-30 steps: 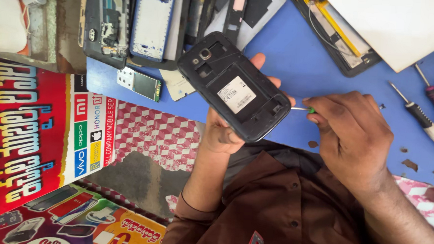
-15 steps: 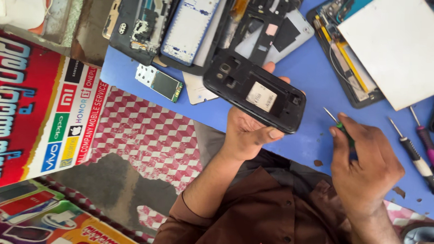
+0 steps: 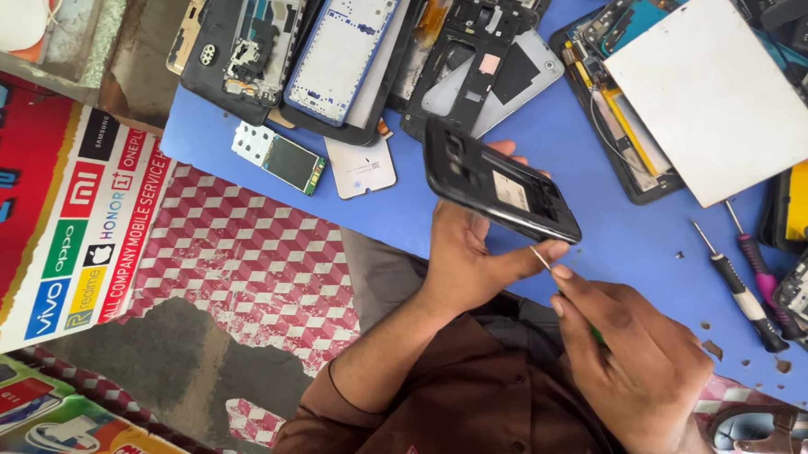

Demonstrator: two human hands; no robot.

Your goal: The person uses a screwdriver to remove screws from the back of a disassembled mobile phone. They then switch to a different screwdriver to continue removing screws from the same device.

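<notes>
Where phone parts [image 3: 340,49] crowd it, the blue worktop [image 3: 634,239] overhangs checkered flooring [image 3: 254,274].

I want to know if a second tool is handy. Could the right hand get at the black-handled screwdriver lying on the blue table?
Probably yes: the black-handled screwdriver lies uncovered on the blue table beside the right hand, though that hand already holds a thin tool.

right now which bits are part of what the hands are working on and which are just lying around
In use:
left hand
black phone body
right hand
thin screwdriver, tip at the phone's lower edge

Lying about:
blue phone frame
small circuit board
white panel
two spare screwdrivers
blue table
</notes>
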